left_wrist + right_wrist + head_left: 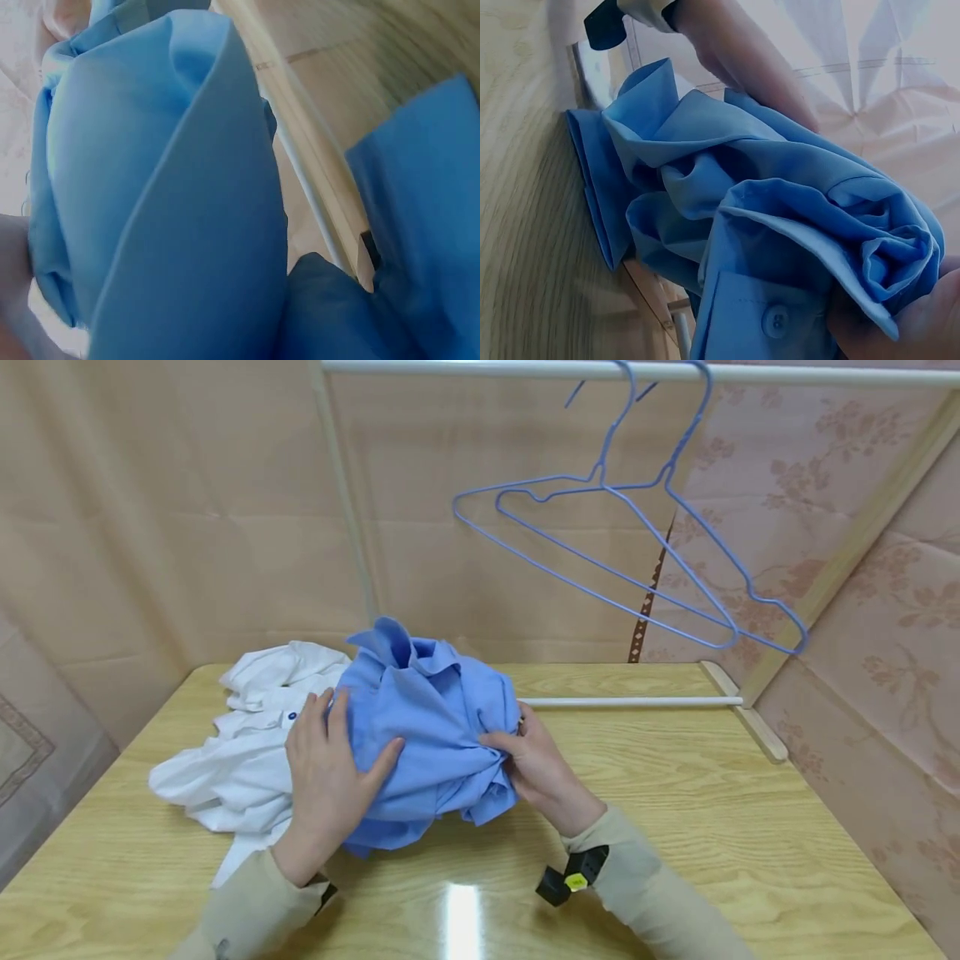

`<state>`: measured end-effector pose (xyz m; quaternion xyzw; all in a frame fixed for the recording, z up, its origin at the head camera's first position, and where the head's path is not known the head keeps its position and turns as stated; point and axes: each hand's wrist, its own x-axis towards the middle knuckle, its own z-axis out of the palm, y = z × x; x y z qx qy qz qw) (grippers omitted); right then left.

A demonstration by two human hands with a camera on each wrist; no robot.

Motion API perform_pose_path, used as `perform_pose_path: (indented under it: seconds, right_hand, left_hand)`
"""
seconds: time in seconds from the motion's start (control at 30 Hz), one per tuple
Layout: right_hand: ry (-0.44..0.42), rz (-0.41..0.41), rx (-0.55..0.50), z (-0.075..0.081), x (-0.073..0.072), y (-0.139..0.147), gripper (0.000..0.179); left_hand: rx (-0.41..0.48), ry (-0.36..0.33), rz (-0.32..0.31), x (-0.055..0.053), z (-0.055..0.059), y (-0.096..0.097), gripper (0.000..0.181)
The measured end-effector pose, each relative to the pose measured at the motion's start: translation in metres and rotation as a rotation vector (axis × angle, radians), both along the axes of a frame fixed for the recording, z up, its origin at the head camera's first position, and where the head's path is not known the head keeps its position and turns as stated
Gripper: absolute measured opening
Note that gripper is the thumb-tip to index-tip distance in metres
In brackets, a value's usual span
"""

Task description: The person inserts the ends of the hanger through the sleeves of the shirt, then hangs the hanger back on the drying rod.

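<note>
Beige sleeves (660, 893) carry black wrist devices (590, 863), the right one bearing a yellow label (576, 882).

Shirt (431, 722) R of 2nd garment (232, 781) on tbl (660, 768); hangers (602, 472) on rail (480, 367) abv

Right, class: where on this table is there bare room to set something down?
The widest free patch of table lies right of the blue garment, between the right sleeve and the white lower bar. A smaller one lies between that sleeve and the left sleeve. Crowded: left-centre, where white garment, blue garment and left hand bunch together.
</note>
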<state>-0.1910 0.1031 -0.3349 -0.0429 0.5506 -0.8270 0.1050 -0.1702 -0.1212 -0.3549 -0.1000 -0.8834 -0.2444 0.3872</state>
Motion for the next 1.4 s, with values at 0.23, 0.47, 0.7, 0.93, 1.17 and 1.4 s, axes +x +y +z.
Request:
perform_pose_path:
  seconds: [0.23,0.47,0.7,0.93,1.17,1.4]
  right_hand:
    - [-0.007,-0.039,0.018,0.002,0.001,0.011,0.059]
    - [0.017,-0.081,0.037,0.004,0.003,0.029,0.059]
    - [0.028,-0.096,0.079,0.003,0.003,0.039,0.059]
    - [0.022,-0.138,0.111,0.006,0.003,0.049,0.058]
    - [0.038,-0.158,0.122,0.005,0.000,0.056,0.057]
    - [-0.013,-0.200,0.148,-0.016,-0.004,0.060,0.052]
  left_hand:
    - [0.060,-0.340,0.026,0.001,0.002,0.001,0.093]
    - [0.143,-0.572,-0.171,-0.010,0.003,0.016,0.089]
    - [0.189,-0.617,-0.281,-0.017,0.000,0.035,0.087]
    - [0.199,-0.651,-0.315,-0.022,0.003,0.049,0.084]
    - [0.153,-0.666,-0.325,-0.032,0.004,0.055,0.076]
    - [0.080,-0.770,-0.318,-0.036,-0.003,0.055,0.074]
